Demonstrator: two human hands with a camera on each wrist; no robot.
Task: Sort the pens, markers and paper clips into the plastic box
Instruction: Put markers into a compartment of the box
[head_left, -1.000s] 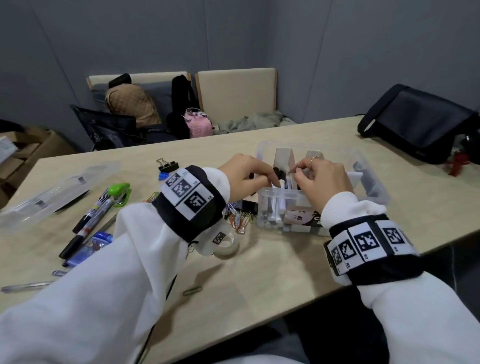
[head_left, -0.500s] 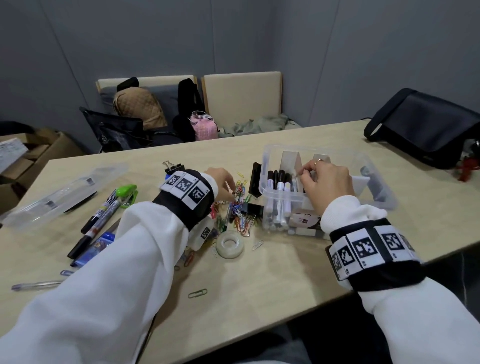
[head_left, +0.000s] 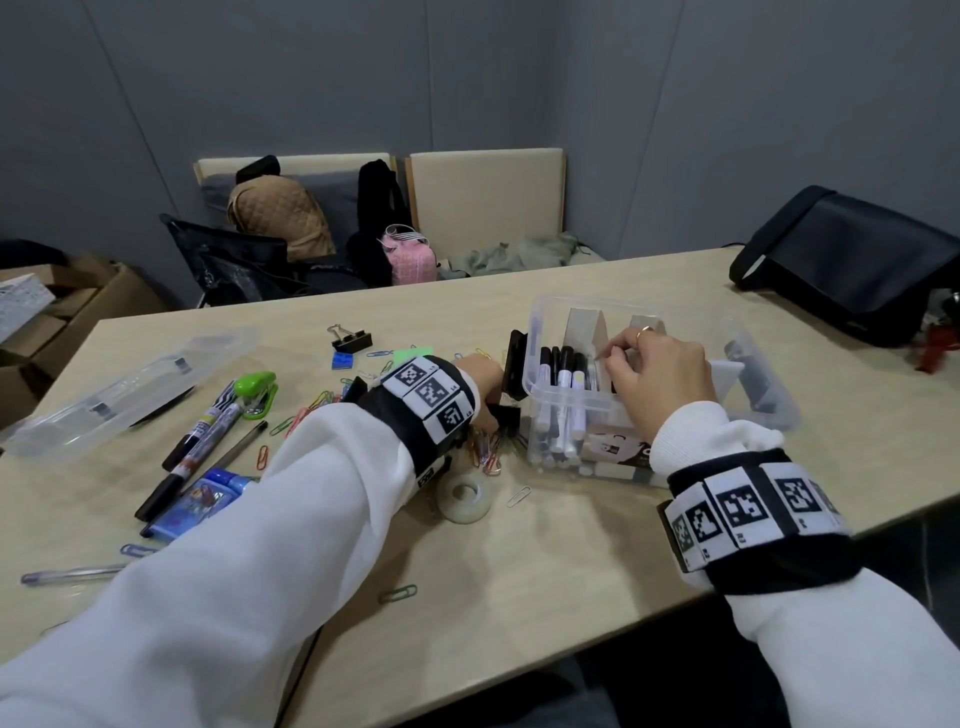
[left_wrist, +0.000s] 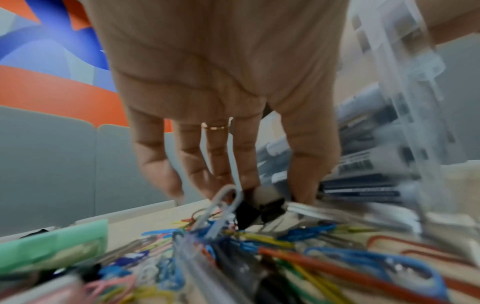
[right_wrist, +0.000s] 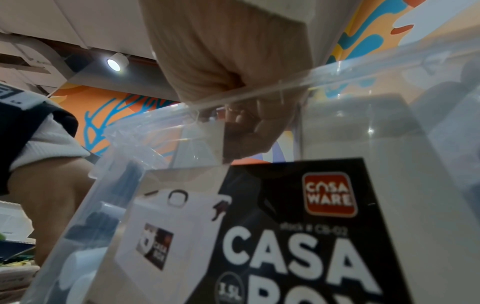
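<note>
The clear plastic box (head_left: 535, 332) stands at the table's middle right, with black and white markers (head_left: 563, 374) upright in its left compartment. My right hand (head_left: 605, 356) hovers over the box with curled fingers and pinches what looks like a thin pen beside a cardboard divider (head_left: 587, 325). Through the box wall (right_wrist: 337, 74) the right hand (right_wrist: 249, 131) shows as a loose fist. My left hand (head_left: 480, 382) reaches down left of the box into coloured paper clips (head_left: 483, 452). There my left hand (left_wrist: 275, 191) pinches a black binder clip (left_wrist: 249, 211) between thumb and index finger, above more paper clips (left_wrist: 259, 246).
Loose markers (head_left: 202, 436), a green stapler (head_left: 255, 392), blue correction tape (head_left: 197, 501), a clear pen (head_left: 72, 574) and the box lid (head_left: 119, 395) lie at the left. A tape roll (head_left: 464, 496) sits near the box, a black bag (head_left: 852, 265) far right.
My left hand left the box and dropped to the clip pile on its left. My right hand stayed over the box, its fingers shifting slightly.
</note>
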